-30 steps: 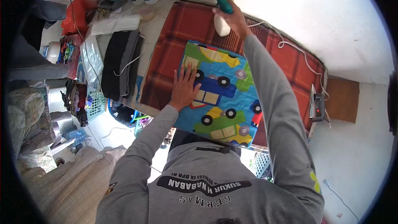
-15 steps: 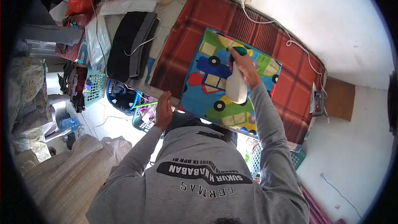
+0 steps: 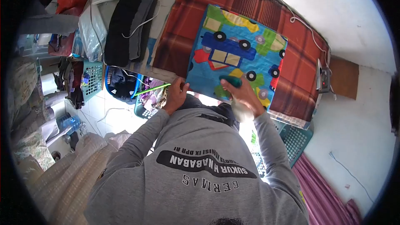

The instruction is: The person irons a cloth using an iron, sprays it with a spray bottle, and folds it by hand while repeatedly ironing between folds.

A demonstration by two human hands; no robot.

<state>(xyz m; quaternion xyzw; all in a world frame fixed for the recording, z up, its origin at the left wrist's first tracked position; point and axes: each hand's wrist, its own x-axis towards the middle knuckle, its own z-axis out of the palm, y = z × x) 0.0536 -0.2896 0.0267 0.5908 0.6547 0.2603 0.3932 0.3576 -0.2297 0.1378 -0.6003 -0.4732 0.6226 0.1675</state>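
Basket, green and perforated, stands at far left, lower than the bench; a blue basket holds dark clothing next to it, presumably to keep loose garments off the top. Towards the bench's left edge lies a black-and-grey cloth, folded long and narrow, perhaps to save room; a white cord loops over it. Red plaid cloth covers the bench from there rightwards, probably as padding.

Of the two hands, the left is at the bench's near edge, fingers curled, by the near left corner of the printed cloth; from where I stand, whether it pinches the hem cannot be told. The printed cloth, patterned with vehicles, lies flat on the plaid, its near side along the bench's near edge, within easy reach. The right hand is closed round a spray bottle, green head above the printed cloth, pale body over the near edge. At the bench's right edge an iron appears to rest on its heel, likely to keep its soleplate off the fabric.
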